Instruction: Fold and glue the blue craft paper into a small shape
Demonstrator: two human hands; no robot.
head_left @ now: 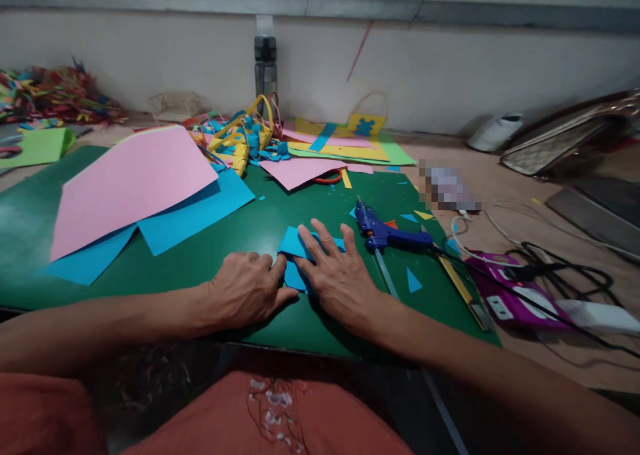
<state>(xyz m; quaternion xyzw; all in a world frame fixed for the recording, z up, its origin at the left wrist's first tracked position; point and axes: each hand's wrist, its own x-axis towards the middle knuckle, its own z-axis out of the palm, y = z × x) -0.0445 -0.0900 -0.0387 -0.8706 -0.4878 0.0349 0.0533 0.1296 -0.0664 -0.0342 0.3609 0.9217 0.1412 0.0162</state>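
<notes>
A small folded piece of blue paper (296, 243) lies on the green mat (280, 208) in front of me. My right hand (340, 272) is spread flat over its right part, pressing it down and hiding some of it. At the paper's left edge, my left hand (250, 285) has its fingers curled, with the index finger against the paper and the thumb stretched out below. To the right of my hands rests a blue glue gun (390, 234) with a clear glue stick (385, 272) behind it.
Pink (135, 188) and blue sheets (200, 208) lie at left. Behind are small woven paper baskets (245, 142), more coloured sheets (340, 145) and red-handled scissors (330, 176). At right are a yellow cutter (463, 288), a purple power strip (520, 295), cables and blue scraps (413, 280).
</notes>
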